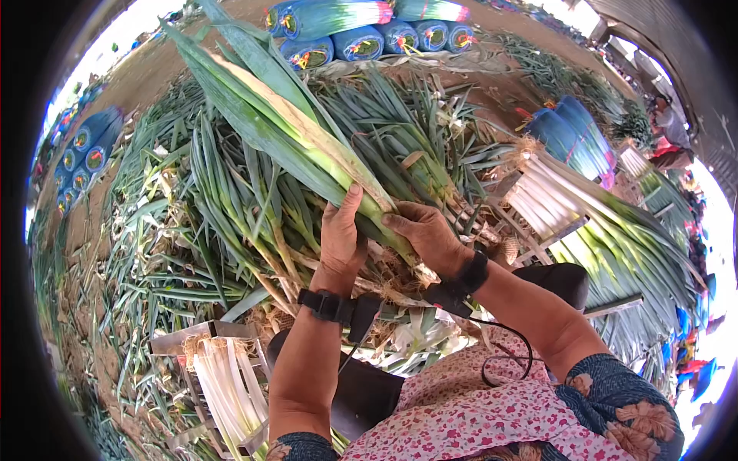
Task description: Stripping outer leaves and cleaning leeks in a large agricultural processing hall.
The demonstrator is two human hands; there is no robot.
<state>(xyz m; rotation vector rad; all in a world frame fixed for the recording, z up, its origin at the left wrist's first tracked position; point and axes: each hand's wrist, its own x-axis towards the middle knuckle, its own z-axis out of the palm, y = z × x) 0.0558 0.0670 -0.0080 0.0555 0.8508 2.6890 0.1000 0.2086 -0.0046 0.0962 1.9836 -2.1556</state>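
**Left grip (344, 240) and right grip (432, 237) both clamped on one leek (307, 154)**

The leek slants through both grips, its green leaves spreading up and away to their left, its root end (424, 274) just below the right grip. The left forearm (304, 373) rises almost straight from the lower edge; the thumb lies upward along the near side of the stalk, and the fingers pass out of sight behind it. The right forearm (538, 303) slants in from the lower right, thumb and curled forefinger pressed to the stalk beside the left grip, nearer the roots. Whether they pinch only the outer skin cannot be told. A pale, dry leaf (284, 107) runs along the leek's upper face. A black wristband (473, 272) sits behind each grip.

Beyond the grips lies a heap of leafy leeks (377, 123). To their right, white-shafted leeks (547, 196) rest on a metal rack (567, 230); below and left, more pale leeks (229, 376) lie in a second rack (171, 343). Blue-wrapped bundles (357, 44) lie well beyond.
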